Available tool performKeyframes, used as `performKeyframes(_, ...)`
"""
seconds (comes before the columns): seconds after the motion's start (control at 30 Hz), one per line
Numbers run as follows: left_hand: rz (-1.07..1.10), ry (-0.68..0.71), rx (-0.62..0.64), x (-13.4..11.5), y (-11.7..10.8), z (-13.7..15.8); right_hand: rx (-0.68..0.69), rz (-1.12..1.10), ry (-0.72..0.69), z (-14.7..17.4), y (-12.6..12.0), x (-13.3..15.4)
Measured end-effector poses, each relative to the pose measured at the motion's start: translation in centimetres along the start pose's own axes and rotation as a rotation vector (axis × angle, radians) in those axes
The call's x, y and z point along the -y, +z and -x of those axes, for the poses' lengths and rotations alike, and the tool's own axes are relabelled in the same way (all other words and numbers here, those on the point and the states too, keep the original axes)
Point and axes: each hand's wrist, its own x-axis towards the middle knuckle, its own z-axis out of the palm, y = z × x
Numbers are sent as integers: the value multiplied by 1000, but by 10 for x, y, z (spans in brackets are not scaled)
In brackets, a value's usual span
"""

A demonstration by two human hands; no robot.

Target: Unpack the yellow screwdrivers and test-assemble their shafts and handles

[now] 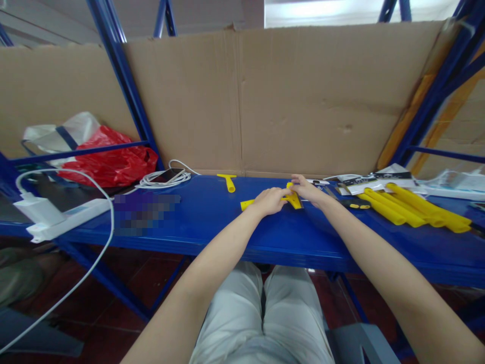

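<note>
A yellow scraper (293,200) with a wide head and what looks like a thin blade along its right edge is held just over the blue table. My left hand (270,201) is closed around its handle, whose end sticks out to the left. Fingers of my right hand (303,188) are bent against the far end of the scraper's head, pinching it; the fingertips are partly hidden. Farther back on the left lies a yellow T-shaped piece (229,183), apart from both hands.
Several yellow tubes (397,207) lie on the right, beside a black-and-yellow tool (355,203) and packets (379,182). Leftward are a coiled white cable (151,180), a phone (169,175), a red bag (109,159) and a power strip (71,221). Cardboard (303,101) walls the back.
</note>
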Motion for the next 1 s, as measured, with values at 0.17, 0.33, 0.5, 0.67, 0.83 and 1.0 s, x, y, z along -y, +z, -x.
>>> performKeyframes(0.17, 87, -37, -22, 0, -3, 0, -21, -46, 21, -1, -5, 1)
performKeyframes(0.33, 102, -113, -16, 1, -4, -1, 64, -93, 62, -1, -12, 4)
performKeyframes(0.5, 71, -194, -9, 3, -3, -1, 193, -131, 138, 9, -14, 9)
performKeyframes(0.67, 55, -205, -2, 3, -4, -1, 357, -238, 126, 16, -15, 13)
performKeyframes(0.83, 39, -199, 13, 3, -4, -1, 355, -257, 110, 12, -14, 8)
performKeyframes(1.0, 31, -183, 48, 7, 0, -2, 339, -243, 128, 10, -12, 3)
